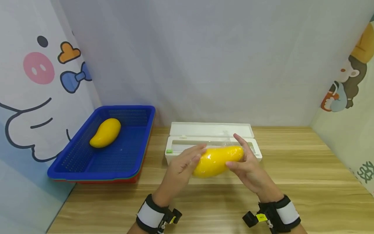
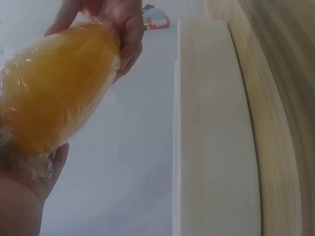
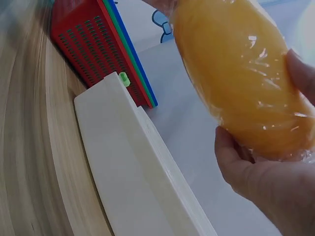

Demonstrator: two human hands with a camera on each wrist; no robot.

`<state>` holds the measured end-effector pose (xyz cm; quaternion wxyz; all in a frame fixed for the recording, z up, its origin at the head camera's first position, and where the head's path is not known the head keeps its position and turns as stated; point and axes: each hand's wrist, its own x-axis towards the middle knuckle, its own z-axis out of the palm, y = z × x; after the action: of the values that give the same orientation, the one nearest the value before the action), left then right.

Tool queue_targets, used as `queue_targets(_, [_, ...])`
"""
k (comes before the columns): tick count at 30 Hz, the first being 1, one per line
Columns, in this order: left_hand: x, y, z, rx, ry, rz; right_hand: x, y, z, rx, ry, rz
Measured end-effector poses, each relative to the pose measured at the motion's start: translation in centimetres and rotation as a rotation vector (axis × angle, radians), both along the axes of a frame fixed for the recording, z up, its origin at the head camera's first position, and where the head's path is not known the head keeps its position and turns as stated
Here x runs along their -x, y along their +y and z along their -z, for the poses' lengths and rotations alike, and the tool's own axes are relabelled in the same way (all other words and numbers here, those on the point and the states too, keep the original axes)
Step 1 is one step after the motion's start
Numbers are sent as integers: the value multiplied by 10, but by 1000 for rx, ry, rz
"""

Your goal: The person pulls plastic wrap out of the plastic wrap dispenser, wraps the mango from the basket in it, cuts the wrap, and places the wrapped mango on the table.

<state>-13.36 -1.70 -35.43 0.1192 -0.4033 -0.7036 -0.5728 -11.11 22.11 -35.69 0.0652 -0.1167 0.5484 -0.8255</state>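
Observation:
A yellow mango [image 1: 217,161] wrapped in clear cling film is held up between both hands. My left hand [image 1: 179,170] holds its left end, and my right hand [image 1: 249,172] has thumb and fingers around the right end. The film looks smooth along the mango's side in the right wrist view. At the left end, in the left wrist view, the film [image 2: 37,164] is bunched near the palm. Just behind the hands stands a white cling film dispenser [image 1: 169,157] with its lid [image 1: 211,130] raised; the hands and mango partly cover it.
On the left, a blue basket [image 1: 125,162] holds another mango [image 1: 105,133]. It is stacked over green and red baskets [image 3: 83,44]. A pale curtain [image 1: 204,65] hangs behind the wooden table [image 1: 306,172], with printed cartoon cloths on both sides.

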Motion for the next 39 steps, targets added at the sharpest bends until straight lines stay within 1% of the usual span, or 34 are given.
queue_targets(2, [0, 3, 4, 49, 78, -11, 0, 1, -1, -1, 8, 17])
queue_targets(5, [2, 7, 7, 146, 170, -31, 1, 1, -1, 0, 16, 46])
queue_targets(7, [3, 8, 9, 209, 213, -44, 1, 2, -1, 4, 16, 54])
queue_targets(9, [4, 8, 9, 254, 231, -49, 1, 1, -1, 6, 13, 51])
queue_targets(12, [6, 6, 8, 267, 214, -21, 1, 4, 1, 54, 30, 2])
queue_targets(16, [11, -3, 6, 279, 178, 59, 5, 13, 4, 186, 74, -119])
queue_targets(18, [11, -8, 5, 296, 154, 95, 7, 17, 6, 239, 83, -152])
queue_targets(20, [10, -12, 2, 307, 136, 128, 8, 20, 8, 270, 93, -152])
queue_targets(21, [10, -13, 0, 305, 125, 142, 8, 22, 8, 279, 98, -136])
queue_targets(24, [7, -17, -7, 302, 95, 165, 8, 24, 7, 265, 126, -39])
queue_targets(25, [7, -18, -8, 300, 92, 161, 8, 24, 6, 233, 138, 3])
queue_targets(27, [8, -22, -10, 294, 98, 141, 7, 25, 4, 124, 164, 100])
queue_targets(31, [17, -27, -5, 276, 152, 109, 2, 23, -3, -224, 206, 332])
queue_targets(34, [21, -33, 1, 267, 157, 109, -1, 17, -5, -406, 202, 473])
queue_targets(37, [25, -35, 2, 258, 136, 108, -2, 14, -7, -530, 213, 559])
queue_targets(39, [25, -38, 2, 253, 114, 99, -2, 11, -8, -628, 216, 586])
